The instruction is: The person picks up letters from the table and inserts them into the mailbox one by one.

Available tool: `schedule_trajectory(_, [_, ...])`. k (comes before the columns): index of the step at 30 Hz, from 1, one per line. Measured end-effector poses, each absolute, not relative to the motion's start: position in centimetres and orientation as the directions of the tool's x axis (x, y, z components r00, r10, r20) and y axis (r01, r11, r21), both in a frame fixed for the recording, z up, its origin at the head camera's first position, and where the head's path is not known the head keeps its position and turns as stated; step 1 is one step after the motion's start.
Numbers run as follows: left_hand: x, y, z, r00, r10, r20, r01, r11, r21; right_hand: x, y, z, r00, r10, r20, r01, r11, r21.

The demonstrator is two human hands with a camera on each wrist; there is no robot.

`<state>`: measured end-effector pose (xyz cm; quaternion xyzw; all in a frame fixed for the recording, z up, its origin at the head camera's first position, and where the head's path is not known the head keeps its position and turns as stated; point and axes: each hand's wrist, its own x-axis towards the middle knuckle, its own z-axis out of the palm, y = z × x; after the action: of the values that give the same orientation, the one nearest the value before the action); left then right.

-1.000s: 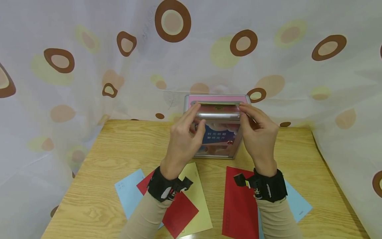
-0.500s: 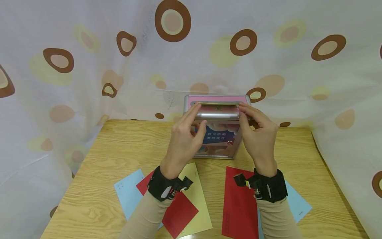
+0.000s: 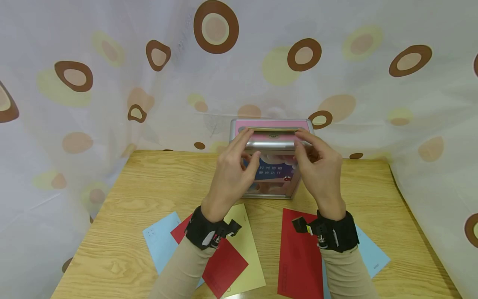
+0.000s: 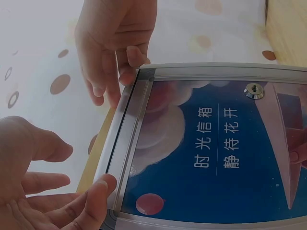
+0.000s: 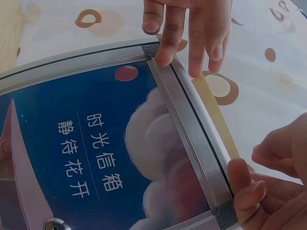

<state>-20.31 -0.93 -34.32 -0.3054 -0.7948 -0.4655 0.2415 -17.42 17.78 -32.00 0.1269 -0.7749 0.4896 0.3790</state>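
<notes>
A pink mailbox [image 3: 257, 123] with silver metal edges stands upright at the back of the table, white characters on its blue front [image 4: 177, 143]. Along its top shows a narrow strip of a yellow envelope [image 3: 276, 129]; the rest of the envelope is hidden in the box. My left hand [image 3: 231, 174] has its fingertips at the strip's left end, the thumb held apart. At the other end, my right hand [image 3: 320, 170] touches the strip with extended fingers, its thumb before the box's front edge. Neither hand is curled round anything.
Below my left arm, a blue envelope [image 3: 160, 236], a red envelope [image 3: 225, 265] and a yellow envelope [image 3: 248, 249] overlap. Another red envelope [image 3: 298, 257] and more blue paper [image 3: 371, 253] lie under my right arm. Patterned cloth [image 3: 239, 87] hangs behind the wooden table [image 3: 127, 199].
Both hands have drawn slightly inward along the box top, the right one shifting left. The yellow strip shows a little wider, and the pink lid in front of it looks brighter. The loose envelopes stay put.
</notes>
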Motion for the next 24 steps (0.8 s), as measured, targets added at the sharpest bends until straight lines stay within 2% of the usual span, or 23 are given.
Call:
schedule_trajectory(14, [-20.5, -0.8, -34.5, -0.715, 0.275, 0.643, 0.695, 0.379, 0.611, -16.8, 17.9, -31.8, -0.733, 0.128, 0.668, -0.541, 0.487, -0.686])
schedule_trajectory(24, [-19.3, -1.3, -35.1, -0.699, 0.313, 0.642, 0.712, 0.381, 0.59, -16.3, 18.9, -33.1, -0.696, 0.118, 0.708, -0.561, 0.526, -0.639])
